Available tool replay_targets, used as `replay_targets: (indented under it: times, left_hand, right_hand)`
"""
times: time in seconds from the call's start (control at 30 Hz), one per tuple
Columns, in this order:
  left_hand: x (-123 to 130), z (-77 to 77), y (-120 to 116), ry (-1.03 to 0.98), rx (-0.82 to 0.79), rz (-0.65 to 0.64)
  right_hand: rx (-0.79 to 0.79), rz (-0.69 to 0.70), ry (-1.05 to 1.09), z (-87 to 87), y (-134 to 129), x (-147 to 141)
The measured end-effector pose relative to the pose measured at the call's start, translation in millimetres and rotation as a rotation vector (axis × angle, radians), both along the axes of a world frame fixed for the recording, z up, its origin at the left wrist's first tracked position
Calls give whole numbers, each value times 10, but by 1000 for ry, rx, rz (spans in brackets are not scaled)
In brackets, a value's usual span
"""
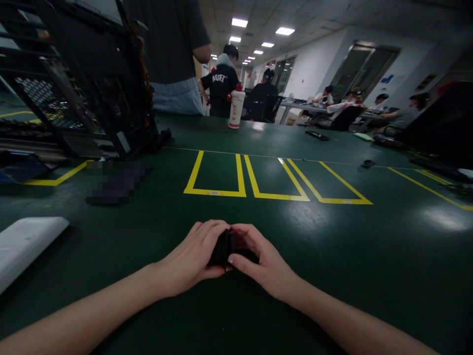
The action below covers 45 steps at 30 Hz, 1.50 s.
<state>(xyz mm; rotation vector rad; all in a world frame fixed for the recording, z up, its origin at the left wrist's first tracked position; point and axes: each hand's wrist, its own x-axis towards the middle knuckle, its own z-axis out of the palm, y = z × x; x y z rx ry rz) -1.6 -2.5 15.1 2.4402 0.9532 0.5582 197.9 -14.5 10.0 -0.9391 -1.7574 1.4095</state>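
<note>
Clasping a dark object (222, 247), left grip (192, 252) and right grip (263, 259) hiding its outline

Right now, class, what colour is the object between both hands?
The object is black, in the head view.

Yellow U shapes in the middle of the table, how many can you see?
3, beyond the left hand and right hand: left U, middle U, right U. More yellow tape lies either side, some hidden.
</note>
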Motion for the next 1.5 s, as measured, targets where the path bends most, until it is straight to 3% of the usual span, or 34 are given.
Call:
replay_targets:
  times: [0.33, 0.63, 0.9, 1.2, 1.5]
  left_hand:
    - [-6, 6, -4, -1, 2, -5]
    - [-4, -7, -5, 9, -3, 1]
    - [-9, -27, 3, 12, 26, -5]
    - [-9, -10, -7, -9, -3, 1]
    - [-8, -36, -8, -2, 17, 14]
  right_hand:
    - [118, -1, -54, -42, -5, 43]
    - [-6, 14, 16, 0, 11, -6]
    - [91, 19, -43, -11, -3, 47]
    - [-53, 8, 21, 37, 3, -2]
    - [88, 27, -11, 1, -5, 23]
